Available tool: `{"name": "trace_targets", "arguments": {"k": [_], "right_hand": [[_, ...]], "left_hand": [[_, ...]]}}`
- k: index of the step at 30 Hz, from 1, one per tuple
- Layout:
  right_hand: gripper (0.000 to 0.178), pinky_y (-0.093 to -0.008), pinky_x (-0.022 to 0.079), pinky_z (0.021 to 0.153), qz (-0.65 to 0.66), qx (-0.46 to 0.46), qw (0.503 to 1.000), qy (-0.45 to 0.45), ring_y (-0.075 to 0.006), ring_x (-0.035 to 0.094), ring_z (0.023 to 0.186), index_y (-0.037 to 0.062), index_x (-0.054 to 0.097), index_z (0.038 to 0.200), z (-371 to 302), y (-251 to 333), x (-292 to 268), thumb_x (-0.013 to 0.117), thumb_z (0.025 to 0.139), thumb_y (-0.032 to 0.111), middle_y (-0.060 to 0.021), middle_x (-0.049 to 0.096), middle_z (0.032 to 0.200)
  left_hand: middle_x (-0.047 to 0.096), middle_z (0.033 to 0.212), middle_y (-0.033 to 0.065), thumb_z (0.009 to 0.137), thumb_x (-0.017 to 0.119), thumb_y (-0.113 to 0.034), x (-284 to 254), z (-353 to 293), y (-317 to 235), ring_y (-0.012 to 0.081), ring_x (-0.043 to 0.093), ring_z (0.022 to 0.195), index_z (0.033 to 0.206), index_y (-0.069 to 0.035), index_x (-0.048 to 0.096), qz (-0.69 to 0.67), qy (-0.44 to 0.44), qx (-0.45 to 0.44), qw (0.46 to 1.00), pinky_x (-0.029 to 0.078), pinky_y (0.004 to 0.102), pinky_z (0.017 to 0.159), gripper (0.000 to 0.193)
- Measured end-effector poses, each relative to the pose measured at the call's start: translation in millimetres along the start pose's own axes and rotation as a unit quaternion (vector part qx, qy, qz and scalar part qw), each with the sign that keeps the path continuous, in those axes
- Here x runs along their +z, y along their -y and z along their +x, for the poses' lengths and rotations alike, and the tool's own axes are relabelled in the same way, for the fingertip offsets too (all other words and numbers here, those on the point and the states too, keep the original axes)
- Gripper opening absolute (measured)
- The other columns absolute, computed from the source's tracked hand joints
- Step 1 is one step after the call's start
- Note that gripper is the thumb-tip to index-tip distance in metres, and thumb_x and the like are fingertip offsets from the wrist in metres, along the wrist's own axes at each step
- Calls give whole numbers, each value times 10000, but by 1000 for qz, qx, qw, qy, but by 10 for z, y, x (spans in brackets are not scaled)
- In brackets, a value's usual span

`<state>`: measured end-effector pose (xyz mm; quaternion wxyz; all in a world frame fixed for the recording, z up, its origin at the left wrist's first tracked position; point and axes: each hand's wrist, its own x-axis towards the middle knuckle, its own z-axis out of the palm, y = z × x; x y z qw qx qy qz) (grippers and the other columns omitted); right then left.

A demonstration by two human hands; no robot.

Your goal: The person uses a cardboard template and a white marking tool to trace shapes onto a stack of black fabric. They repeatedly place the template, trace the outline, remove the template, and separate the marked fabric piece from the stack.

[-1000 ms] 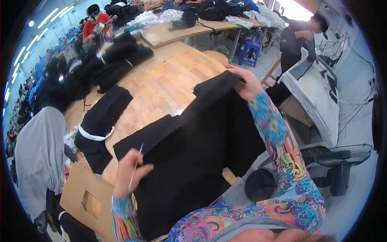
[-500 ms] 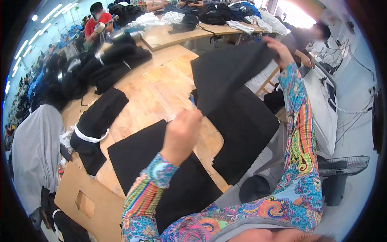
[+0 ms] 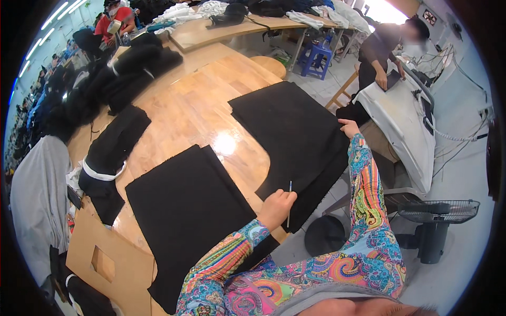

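A stack of black fabric panels (image 3: 284, 121) lies on the wooden table's right side, one edge curved and its right part hanging past the table edge. My left hand (image 3: 276, 209) is closed at the near corner of the top panel, with a slim pen (image 3: 290, 186) sticking up from its fingers. Whether those fingers also grip the cloth is hard to see. At the far right corner, my right hand (image 3: 349, 128) pinches the panel's edge. Left of this stack, under my left forearm, is a second pile of black fabric panels (image 3: 184, 200).
A brown cardboard template (image 3: 84, 247) with a cut-out lies at the near left. Beyond it sits a black bundle (image 3: 113, 142) tied with white cloth. A standing fan (image 3: 437, 221) and a white pressing board (image 3: 400, 126) are at right, where another person works. A blue stool (image 3: 316, 60) stands farther back.
The raised black panel has come down flat onto the right stack. My left hand moved right and nearer to its near corner; my right hand lowered to its far right corner.
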<state>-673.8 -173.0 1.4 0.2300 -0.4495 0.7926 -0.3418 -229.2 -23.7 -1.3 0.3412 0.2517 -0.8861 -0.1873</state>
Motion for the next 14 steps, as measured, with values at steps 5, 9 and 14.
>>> {"name": "trace_targets", "arguments": {"k": [5, 9, 14], "right_hand": [[433, -303, 471, 920, -86, 0, 995, -54, -237, 634, 1034, 88, 678, 1121, -190, 177, 303, 613, 717, -53, -120, 678, 1094], [370, -332, 469, 936, -125, 10, 982, -137, -262, 633, 1031, 107, 693, 1096, -204, -148, -25, 646, 738, 25, -133, 676, 1082], [439, -367, 437, 983, -314, 15, 931, -184, -330, 450, 1268, 163, 650, 1190, -282, -8, 253, 691, 753, 146, -122, 530, 1331]], "left_hand": [[554, 754, 67, 729, 566, -32, 114, -133, -78, 228, 543, 742, 875, -60, 519, 4, 23, 19, 1000, 484, 318, 658, 156], [559, 772, 57, 735, 571, -47, 289, -107, -250, 226, 541, 762, 875, -70, 521, 22, 28, 21, 999, 479, 327, 685, 150], [563, 801, 55, 739, 583, -72, 230, -195, -348, 249, 536, 810, 879, -88, 519, 92, 60, -43, 993, 463, 372, 763, 155]]}}
